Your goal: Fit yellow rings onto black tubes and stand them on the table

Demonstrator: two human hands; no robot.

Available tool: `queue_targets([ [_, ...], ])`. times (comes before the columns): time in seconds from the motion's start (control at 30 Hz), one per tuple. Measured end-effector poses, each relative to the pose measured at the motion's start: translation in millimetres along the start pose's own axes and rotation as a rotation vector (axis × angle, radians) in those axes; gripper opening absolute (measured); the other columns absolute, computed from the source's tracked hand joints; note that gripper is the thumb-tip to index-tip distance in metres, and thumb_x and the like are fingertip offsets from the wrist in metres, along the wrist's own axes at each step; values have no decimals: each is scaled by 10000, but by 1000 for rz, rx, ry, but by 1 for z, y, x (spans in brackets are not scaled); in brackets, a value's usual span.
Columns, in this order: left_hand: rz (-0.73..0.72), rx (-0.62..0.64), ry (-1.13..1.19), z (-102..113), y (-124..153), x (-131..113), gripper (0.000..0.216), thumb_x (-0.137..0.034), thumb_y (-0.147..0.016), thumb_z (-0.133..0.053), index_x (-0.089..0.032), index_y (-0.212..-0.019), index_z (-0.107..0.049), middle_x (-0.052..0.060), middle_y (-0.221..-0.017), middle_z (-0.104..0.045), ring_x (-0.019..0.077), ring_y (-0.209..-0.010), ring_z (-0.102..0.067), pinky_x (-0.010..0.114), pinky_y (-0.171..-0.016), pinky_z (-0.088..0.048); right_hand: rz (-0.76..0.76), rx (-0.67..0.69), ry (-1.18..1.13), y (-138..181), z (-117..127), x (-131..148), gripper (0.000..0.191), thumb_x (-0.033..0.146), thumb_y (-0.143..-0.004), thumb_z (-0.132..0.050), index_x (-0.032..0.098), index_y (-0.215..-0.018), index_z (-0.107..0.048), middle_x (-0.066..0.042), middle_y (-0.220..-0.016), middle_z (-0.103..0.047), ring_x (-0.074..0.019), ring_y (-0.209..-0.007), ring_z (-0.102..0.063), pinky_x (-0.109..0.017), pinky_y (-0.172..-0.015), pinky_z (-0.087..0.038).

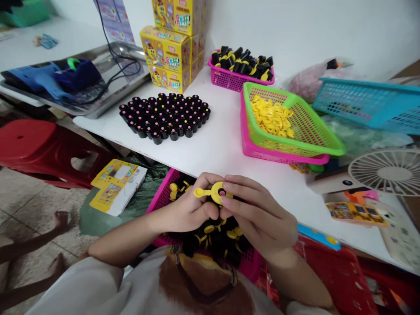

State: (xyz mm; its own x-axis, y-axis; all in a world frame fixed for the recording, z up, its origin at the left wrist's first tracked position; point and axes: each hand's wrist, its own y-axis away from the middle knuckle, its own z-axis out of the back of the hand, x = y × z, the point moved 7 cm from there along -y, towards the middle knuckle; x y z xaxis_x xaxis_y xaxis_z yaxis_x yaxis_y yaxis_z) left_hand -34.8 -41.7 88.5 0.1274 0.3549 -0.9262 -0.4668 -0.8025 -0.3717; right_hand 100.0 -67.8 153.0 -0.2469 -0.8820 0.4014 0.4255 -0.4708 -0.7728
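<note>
Both my hands meet over a basket, pinching one small yellow cap (215,191) with a round tab that points left. A pink tip shows in the cap's dark middle opening; the body beneath is mostly hidden by fingers. My left hand (193,208) grips it from the left with thumb and bent index finger. My right hand (265,214) closes on it from the right, fingertips on the cap's edge. Under the hands, a magenta basket (160,197) holds many black cylinders with yellow caps (229,238).
On the white table (216,153) stand rows of black pink-tipped cylinders (164,116). Behind are yellow boxes (169,50) and a magenta basket of black-and-yellow pieces (241,65). A green basket (305,118) holds yellow caps. A fan (387,170) lies right; a red stool (29,140) stands left.
</note>
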Motion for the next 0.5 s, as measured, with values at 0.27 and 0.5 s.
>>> queue_targets([
  [0.27,220,-109,503,-12,0,18,466,-622,-978,-567,-221,-1215,-554,44,-1012,-572,147,-883,-572,244,-729,-495,27,5,37,8,-11,-9,452,157,-923,-727,199,-1364,-638,-93,-1164,-729,-240,-1217,-684,-411,-1031,-643],
  [0.5,409,-131,1049,-36,-10,23,431,-520,-827,-798,-190,-1030,-610,-6,-791,-596,130,-772,-574,217,-691,-490,-47,26,-69,21,-28,-32,544,145,-907,-659,240,-1426,-528,-109,-1269,-624,-275,-1317,-609,-497,-1096,-586],
])
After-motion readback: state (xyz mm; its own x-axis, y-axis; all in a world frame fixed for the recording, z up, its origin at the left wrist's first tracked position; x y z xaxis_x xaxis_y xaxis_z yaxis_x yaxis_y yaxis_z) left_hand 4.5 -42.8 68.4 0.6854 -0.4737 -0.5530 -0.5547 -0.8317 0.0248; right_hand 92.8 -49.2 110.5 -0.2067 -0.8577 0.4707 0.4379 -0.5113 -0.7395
